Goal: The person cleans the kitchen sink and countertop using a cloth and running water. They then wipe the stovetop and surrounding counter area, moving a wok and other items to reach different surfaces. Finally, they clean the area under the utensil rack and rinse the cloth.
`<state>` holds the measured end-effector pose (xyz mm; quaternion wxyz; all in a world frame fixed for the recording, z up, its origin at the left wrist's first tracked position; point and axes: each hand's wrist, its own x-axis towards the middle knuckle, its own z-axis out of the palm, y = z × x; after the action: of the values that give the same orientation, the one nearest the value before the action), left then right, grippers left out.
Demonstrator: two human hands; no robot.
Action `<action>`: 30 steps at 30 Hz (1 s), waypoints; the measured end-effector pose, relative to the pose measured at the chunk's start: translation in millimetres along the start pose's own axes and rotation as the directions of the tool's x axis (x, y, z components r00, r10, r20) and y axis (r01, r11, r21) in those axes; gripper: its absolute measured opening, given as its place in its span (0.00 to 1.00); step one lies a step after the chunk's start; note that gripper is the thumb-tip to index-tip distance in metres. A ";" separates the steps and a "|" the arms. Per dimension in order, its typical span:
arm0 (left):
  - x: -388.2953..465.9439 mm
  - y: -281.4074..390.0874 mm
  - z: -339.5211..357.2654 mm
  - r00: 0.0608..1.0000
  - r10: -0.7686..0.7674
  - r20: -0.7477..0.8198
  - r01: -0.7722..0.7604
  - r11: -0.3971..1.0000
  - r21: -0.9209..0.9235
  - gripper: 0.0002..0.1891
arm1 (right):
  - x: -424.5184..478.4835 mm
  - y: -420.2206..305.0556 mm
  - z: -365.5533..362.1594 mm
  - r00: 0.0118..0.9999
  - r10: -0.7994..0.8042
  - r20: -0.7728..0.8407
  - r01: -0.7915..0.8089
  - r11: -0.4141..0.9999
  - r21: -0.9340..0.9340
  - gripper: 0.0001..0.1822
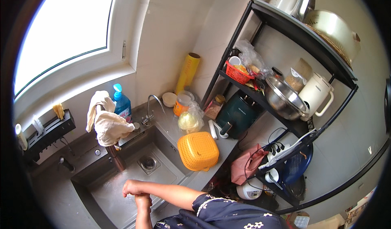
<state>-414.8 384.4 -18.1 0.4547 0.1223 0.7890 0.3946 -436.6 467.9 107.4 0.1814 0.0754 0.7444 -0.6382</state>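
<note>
Over the near part of the grey sink, my two hands come together. My right hand has its fingers curled and reaches in from the right. Just below it, touching or nearly so, is my left hand, also curled. I cannot tell whether either hand holds anything. A brown faucet rises beyond them, with a cream cloth draped over its upper part. The round drain lies in the sink floor past my hands.
A yellow plastic basket sits on the sink's right edge. Behind stand a blue soap bottle, a slim chrome tap and a bagged vegetable. A black rack bears pots at the right; a knife holder is at the left.
</note>
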 end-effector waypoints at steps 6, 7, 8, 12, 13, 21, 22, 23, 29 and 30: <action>21.9 -60.4 1.7 0.617 0.763 -0.195 -0.432 0.535 0.726 0.14 | -23.2 -15.4 8.9 0.998 0.044 -0.052 -0.050 0.992 -0.120 0.09; 16.5 -55.5 4.4 0.832 0.520 -0.193 -0.410 0.811 0.418 0.14 | -22.2 7.7 9.8 0.993 0.049 -0.109 -0.061 0.992 -0.107 0.10; 8.5 -38.5 7.3 0.967 0.248 -0.063 -0.243 0.967 0.076 0.15 | -19.0 47.1 7.5 0.983 0.058 -0.175 -0.076 0.992 -0.097 0.11; -15.9 -71.3 -44.3 0.996 0.092 -0.004 -0.083 0.913 0.399 0.12 | -38.8 75.5 28.3 0.912 -0.058 -0.406 -0.262 0.680 -0.685 0.26; -22.2 -73.6 -50.6 0.998 0.003 -0.069 0.024 0.919 0.395 0.14 | -52.9 68.1 26.4 0.895 -0.100 -0.434 -0.316 0.543 -0.777 0.29; -85.9 12.6 -48.3 0.965 0.127 0.230 -0.034 0.928 -0.372 0.18 | -41.7 115.5 -2.6 0.974 0.187 -0.130 -0.185 0.982 0.022 0.32; -82.7 4.8 -48.1 0.977 0.109 0.183 -0.028 0.918 -0.396 0.20 | -42.8 98.2 -1.9 0.960 0.263 -0.097 -0.262 0.965 0.017 0.28; -81.1 -3.2 -50.1 0.987 0.089 0.137 -0.023 0.907 -0.420 0.23 | -45.4 81.0 0.0 0.939 0.338 -0.065 -0.339 0.941 0.008 0.24; -100.2 24.0 -56.0 0.996 0.086 0.014 -0.077 0.950 -0.302 0.20 | -64.3 85.4 -12.5 0.902 -0.015 -0.432 -0.084 0.974 -0.209 0.17; -96.8 17.8 -58.1 0.991 0.091 -0.098 -0.109 0.974 -0.200 0.17 | -67.9 75.9 -13.0 0.890 -0.016 -0.456 -0.095 0.971 -0.219 0.17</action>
<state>-411.1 313.0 71.1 0.4091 0.0970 0.7564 0.5012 -350.2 501.9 63.8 0.0226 0.2157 0.8347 -0.5061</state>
